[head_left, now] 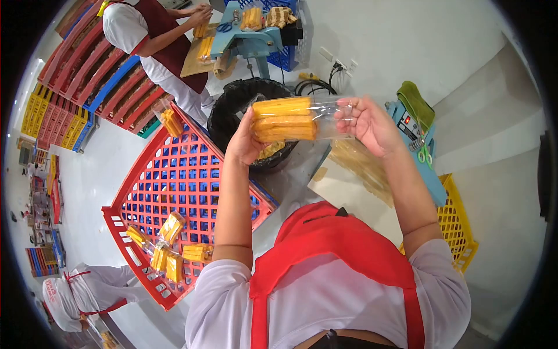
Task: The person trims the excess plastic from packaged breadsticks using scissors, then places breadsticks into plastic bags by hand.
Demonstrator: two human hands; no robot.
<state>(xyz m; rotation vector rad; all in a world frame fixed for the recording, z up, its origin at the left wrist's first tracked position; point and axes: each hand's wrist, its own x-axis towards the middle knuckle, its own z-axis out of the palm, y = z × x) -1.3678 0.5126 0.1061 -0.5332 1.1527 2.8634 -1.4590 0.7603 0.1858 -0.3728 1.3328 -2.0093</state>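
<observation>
A clear plastic bag of yellow sticks (285,119) is stretched between my two hands, above a black-lined bin (224,110). My left hand (247,139) grips the filled end. Fingers of my right hand (369,125) are closed on the empty, transparent end. Below and to the left is a red crate (168,200), with several bagged packs of yellow sticks (173,267) in its lower corner and one pack (171,122) at its upper corner. Right of my right hand stands a blue sealing machine (433,174) with green-handled scissors (425,155) and a green cloth (415,103).
A co-worker in a dark red apron (168,35) handles sticks at another blue machine (244,41). Another person in white (87,294) is at the lower left. Stacked red trays (87,64) line the upper left. A yellow crate (456,224) sits at the right.
</observation>
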